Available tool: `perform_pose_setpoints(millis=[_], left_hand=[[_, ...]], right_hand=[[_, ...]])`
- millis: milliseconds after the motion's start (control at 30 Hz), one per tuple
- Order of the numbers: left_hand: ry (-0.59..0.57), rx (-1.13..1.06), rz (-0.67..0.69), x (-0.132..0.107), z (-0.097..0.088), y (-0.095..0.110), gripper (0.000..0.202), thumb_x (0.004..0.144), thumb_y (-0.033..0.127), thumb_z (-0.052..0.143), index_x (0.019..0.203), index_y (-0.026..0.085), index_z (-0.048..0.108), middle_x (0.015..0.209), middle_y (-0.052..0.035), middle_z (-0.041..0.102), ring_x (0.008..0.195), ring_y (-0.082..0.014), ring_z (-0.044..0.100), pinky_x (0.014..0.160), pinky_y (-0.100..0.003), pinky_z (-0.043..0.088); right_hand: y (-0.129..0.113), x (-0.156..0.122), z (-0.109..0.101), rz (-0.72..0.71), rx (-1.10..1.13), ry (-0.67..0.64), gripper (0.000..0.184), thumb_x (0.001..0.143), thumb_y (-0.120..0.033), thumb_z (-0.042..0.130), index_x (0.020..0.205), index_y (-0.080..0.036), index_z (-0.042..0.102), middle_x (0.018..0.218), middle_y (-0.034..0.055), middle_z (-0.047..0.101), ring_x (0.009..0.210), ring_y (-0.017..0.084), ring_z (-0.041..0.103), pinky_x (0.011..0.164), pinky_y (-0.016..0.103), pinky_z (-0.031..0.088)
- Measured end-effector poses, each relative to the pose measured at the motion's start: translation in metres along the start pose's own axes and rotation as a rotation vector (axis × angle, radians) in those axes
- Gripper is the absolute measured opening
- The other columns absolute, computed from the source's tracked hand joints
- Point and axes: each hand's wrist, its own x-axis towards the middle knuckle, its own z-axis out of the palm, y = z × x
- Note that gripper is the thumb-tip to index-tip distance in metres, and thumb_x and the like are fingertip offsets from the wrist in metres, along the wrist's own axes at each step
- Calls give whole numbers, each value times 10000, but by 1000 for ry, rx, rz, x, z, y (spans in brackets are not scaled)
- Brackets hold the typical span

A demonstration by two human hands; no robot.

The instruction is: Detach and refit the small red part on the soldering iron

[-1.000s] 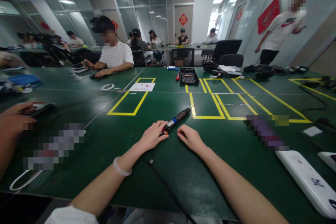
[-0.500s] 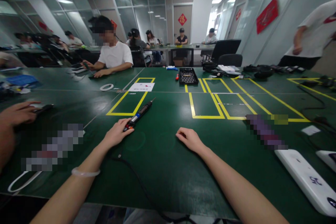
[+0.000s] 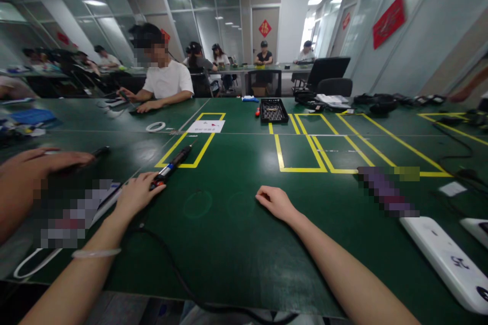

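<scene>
My left hand (image 3: 139, 190) is wrapped round the rear of an electric screwdriver (image 3: 173, 164), black with a blue and a red part. Its thin bit points away from me to the upper right, over a yellow tape outline (image 3: 186, 166). A dark cable (image 3: 171, 256) runs from near my left hand to the table's front edge. My right hand (image 3: 277, 202) rests on the green table (image 3: 229, 244) in a loose fist, with nothing showing in it.
Another person's hand (image 3: 49, 160) lies on a dark object at the left, above a blurred white strip. Farther back are a black tray (image 3: 273, 110), a paper sheet (image 3: 208, 126) and a white cable coil (image 3: 155, 126). A white power bank-like object (image 3: 444, 259) lies at right.
My left hand has moved left with the electric screwdriver, and its cable has followed. My right hand has stayed put. The other person's hand at left has reached farther right.
</scene>
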Motion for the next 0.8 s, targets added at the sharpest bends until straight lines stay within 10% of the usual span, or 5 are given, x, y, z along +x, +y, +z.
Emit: perform_pose_setpoints(millis=[400,800], left_hand=[[64,92,-89,-10,-31,65,402,914,447,322,1048,166,576,1016,-142,634,883,-306,604,709,-389,455],[-309,-743,577,-35,-32,255,328,882,355,508,1153,225,640,1011,-50,671,872,-177,610,757,-272,443]], right_hand=[[-1,1,2,-12,-21,-4,156,907,-256,543,792,-191,626,761,2,654,678,130,564,603,215,315],[-1,-2,2,-45,188,-12,259,865,-231,584,1113,-223,508,698,-56,571,603,113,530,596,209,367]])
